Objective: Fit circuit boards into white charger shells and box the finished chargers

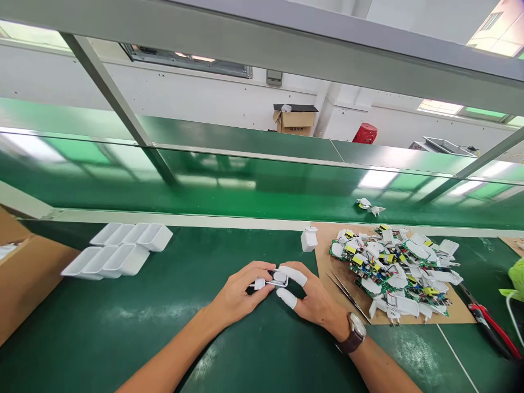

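Near the middle of the green bench, my two hands hold a small white power-adapter part (280,277) between them. My left hand (241,286) pinches its left side with the fingertips; a small white block and a thin pin-like tip show there. My right hand (313,297), with white finger covers on its thumb and forefinger, closes around its right end. The fingers hide much of the part. A brown-strapped watch (355,330) is on the right wrist. Just beyond the right hand a white adapter housing (309,239) stands upright on the bench.
Several white open housings (118,248) lie in two rows at left, by a cardboard box (35,284). Right, a cardboard sheet (325,248) bears a heap of circuit boards (395,273) and tweezers (349,295). Red-black pliers (487,322) lie farther right. Loose parts (370,206) sit behind.
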The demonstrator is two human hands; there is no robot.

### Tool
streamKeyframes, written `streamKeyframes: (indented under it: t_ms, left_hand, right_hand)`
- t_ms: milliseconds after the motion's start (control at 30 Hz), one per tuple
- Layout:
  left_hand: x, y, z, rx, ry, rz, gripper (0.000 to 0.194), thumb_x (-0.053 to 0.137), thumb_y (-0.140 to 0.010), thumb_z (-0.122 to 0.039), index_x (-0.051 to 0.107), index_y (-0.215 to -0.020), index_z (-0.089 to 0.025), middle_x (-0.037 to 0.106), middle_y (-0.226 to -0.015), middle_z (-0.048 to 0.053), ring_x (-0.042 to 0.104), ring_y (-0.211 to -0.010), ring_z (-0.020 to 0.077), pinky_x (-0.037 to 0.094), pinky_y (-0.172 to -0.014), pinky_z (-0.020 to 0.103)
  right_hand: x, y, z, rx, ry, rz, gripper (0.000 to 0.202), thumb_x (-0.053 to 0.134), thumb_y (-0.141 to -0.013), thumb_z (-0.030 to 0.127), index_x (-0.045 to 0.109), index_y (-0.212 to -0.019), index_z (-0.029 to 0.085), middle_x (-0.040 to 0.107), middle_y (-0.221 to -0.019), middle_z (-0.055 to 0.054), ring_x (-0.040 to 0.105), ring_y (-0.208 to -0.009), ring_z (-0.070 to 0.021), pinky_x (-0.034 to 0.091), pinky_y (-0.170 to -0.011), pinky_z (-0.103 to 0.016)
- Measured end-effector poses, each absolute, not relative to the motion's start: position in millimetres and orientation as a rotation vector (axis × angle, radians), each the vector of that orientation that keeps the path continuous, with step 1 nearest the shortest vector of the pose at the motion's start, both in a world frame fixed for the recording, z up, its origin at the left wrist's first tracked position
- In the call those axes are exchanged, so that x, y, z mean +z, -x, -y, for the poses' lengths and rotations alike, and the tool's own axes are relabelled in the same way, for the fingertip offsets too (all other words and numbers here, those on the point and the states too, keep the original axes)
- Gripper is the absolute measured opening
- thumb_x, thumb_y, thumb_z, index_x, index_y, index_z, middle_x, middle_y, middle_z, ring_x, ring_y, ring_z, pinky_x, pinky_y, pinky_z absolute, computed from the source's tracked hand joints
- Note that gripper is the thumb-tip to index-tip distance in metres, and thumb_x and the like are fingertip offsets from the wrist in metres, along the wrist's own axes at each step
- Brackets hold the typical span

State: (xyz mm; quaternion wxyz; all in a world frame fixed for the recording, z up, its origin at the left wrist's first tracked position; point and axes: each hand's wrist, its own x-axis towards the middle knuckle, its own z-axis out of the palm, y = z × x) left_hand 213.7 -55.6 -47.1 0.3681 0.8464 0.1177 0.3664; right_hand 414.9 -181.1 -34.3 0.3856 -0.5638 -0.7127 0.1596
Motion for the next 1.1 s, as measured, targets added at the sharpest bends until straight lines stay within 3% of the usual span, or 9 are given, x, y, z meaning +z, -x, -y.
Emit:
streamKeyframes:
  t_ms: [167, 267, 367, 433, 533, 633, 800, 1100]
  left_hand:
    - [-49.3, -211.6, 55.5, 0.832, -2.107, -0.431, 0.019, 0.068, -0.094, -0.025, 0.065, -0.113, -0.024, 0.075, -0.118, 0.008, 0.075, -0.103, 0.0211, 0.064, -0.088, 0.034]
    - [-48.1, -211.1, 56.6, 0.734, -2.041, -0.491, 0.049, 0.075, -0.089, -0.029, 0.055, -0.134, -0.028, 0.074, -0.12, 0.007, 0.074, -0.107, 0.0227, 0.064, -0.09, 0.036]
    - [-49.8, -212.7, 60.6, 0.817, -2.008, -0.448, 0.086, 0.086, -0.079, -0.037, 0.039, -0.15, -0.027, 0.064, -0.136, 0.013, 0.07, -0.115, 0.0271, 0.062, -0.095, 0.043]
    - [-53.5, -214.4, 65.2, 0.923, -2.03, -0.453, 0.094, 0.087, -0.078, -0.042, 0.033, -0.154, -0.027, 0.06, -0.137, 0.015, 0.069, -0.111, 0.0273, 0.061, -0.095, 0.046]
    - [-60.6, -215.9, 72.1, 1.054, -2.055, -0.477, 0.097, 0.086, -0.079, -0.049, 0.031, -0.156, -0.027, 0.063, -0.129, 0.013, 0.07, -0.104, 0.0268, 0.06, -0.095, 0.048]
    - [-65.7, -214.9, 74.2, 1.095, -2.073, -0.483, 0.093, 0.079, -0.084, -0.056, 0.031, -0.158, -0.028, 0.065, -0.132, 0.013, 0.07, -0.11, 0.0295, 0.06, -0.096, 0.048]
    - [-67.7, -211.4, 67.8, 0.993, -2.137, -0.513, 0.071, 0.057, -0.098, -0.06, 0.038, -0.157, -0.025, 0.068, -0.135, 0.014, 0.072, -0.11, 0.029, 0.061, -0.094, 0.043]
    - [-64.5, -210.2, 67.3, 0.898, -2.127, -0.587, 0.076, 0.046, -0.097, -0.07, 0.044, -0.154, -0.019, 0.07, -0.133, 0.016, 0.072, -0.116, 0.0297, 0.061, -0.096, 0.04]
  right_hand:
    - [-36.4, -410.5, 178.3, 0.414, 1.487, 1.881, 0.035, 0.058, -0.099, 0.021, 0.059, -0.134, 0.027, 0.065, -0.122, -0.009, 0.065, -0.111, -0.0225, 0.059, -0.097, -0.04]
    - [-38.9, -409.4, 176.7, 0.494, 1.428, 1.752, 0.031, 0.058, -0.1, 0.026, 0.063, -0.13, 0.026, 0.065, -0.12, -0.009, 0.066, -0.106, -0.0215, 0.059, -0.095, -0.039]
    - [-40.6, -405.4, 173.2, 0.764, 1.348, 1.396, 0.032, 0.058, -0.101, 0.043, 0.065, -0.127, 0.025, 0.07, -0.111, -0.008, 0.069, -0.096, -0.0209, 0.062, -0.085, -0.037]
    - [-39.7, -400.1, 171.0, 1.021, 1.271, 1.132, 0.04, 0.058, -0.099, 0.055, 0.067, -0.121, 0.023, 0.074, -0.1, -0.007, 0.071, -0.088, -0.0216, 0.064, -0.076, -0.036]
    - [-34.9, -390.6, 170.1, 1.319, 1.125, 0.903, 0.047, 0.061, -0.093, 0.065, 0.069, -0.108, 0.021, 0.075, -0.089, -0.006, 0.073, -0.08, -0.0237, 0.064, -0.069, -0.039]
    - [-30.4, -383.4, 171.2, 1.47, 1.013, 0.81, 0.05, 0.065, -0.089, 0.068, 0.067, -0.101, 0.02, 0.075, -0.081, -0.005, 0.074, -0.072, -0.0235, 0.064, -0.068, -0.039]
    - [-31.5, -380.3, 170.3, 1.49, 0.964, 0.769, 0.053, 0.064, -0.091, 0.068, 0.065, -0.095, 0.015, 0.072, -0.071, -0.005, 0.073, -0.06, -0.0209, 0.061, -0.061, -0.033]
    - [-35.1, -380.5, 169.6, 1.514, 0.983, 0.742, 0.057, 0.064, -0.091, 0.069, 0.065, -0.093, 0.012, 0.073, -0.074, -0.009, 0.074, -0.063, -0.0206, 0.061, -0.064, -0.034]
